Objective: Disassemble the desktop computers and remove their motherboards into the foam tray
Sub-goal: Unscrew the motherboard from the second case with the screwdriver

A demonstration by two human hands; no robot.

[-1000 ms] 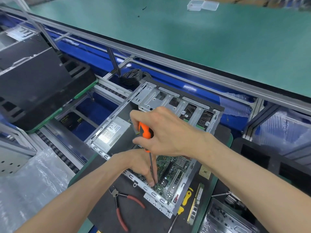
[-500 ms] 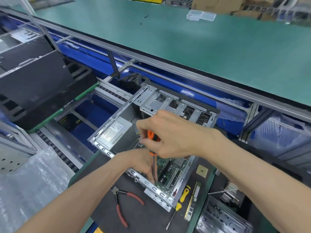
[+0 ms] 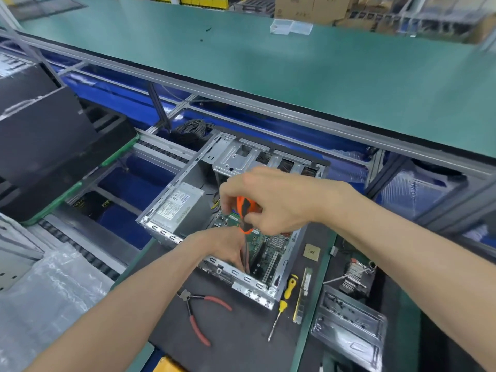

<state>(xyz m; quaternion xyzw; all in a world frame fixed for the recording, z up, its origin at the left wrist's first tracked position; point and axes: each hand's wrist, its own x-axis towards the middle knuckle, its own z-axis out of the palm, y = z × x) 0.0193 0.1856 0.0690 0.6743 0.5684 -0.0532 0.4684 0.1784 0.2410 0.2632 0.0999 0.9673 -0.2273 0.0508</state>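
Open sheet-metal computer case (image 3: 188, 210) lies on black mat of bench (image 3: 236, 328), green motherboard (image 3: 264, 245) inside. Right hand (image 3: 276, 202) clamps orange-black screwdriver (image 3: 245, 214) handle; left hand (image 3: 225, 245) fingers pinch its thin shaft nr case edge.

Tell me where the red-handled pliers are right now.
In the head view, the red-handled pliers lie on the black mat at lower centre, just in front of the open computer case and left of the yellow-handled screwdriver, untouched by either hand.
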